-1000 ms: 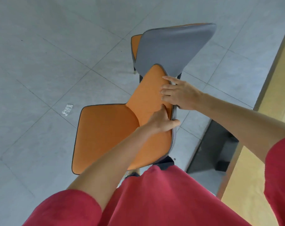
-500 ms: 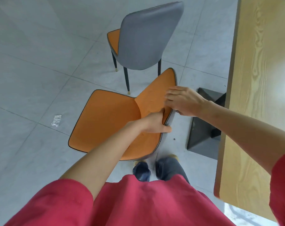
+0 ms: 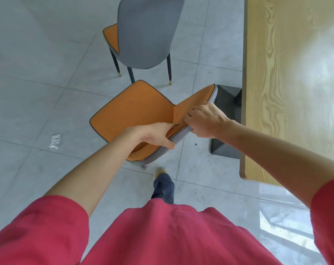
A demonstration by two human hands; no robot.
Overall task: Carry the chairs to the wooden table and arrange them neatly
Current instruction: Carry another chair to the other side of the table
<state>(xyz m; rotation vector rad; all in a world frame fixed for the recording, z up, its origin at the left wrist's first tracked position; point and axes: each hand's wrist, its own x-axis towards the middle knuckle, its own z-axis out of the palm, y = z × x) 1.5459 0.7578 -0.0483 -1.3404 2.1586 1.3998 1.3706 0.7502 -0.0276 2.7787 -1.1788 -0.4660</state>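
Note:
I hold an orange-and-grey chair (image 3: 133, 109) by the top edge of its backrest, just left of the wooden table (image 3: 288, 83). My left hand (image 3: 152, 134) grips the backrest's nearer part, thumb over the grey outer side. My right hand (image 3: 206, 119) clasps the same edge a little farther along. The orange seat points left, away from the table. One chair leg tip shows under the backrest near my foot. A second chair (image 3: 145, 33) of the same kind stands farther ahead, grey back toward me.
The table's black pedestal base (image 3: 226, 119) stands on the floor right beside the held chair's backrest. A crumpled scrap of paper (image 3: 55, 141) lies on the grey tiled floor to the left. My jeans leg and foot (image 3: 162, 184) are below the chair.
The view has turned, so the table now runs along the right side. The held chair has come closer to the table base, and the second chair now stands apart beyond it.

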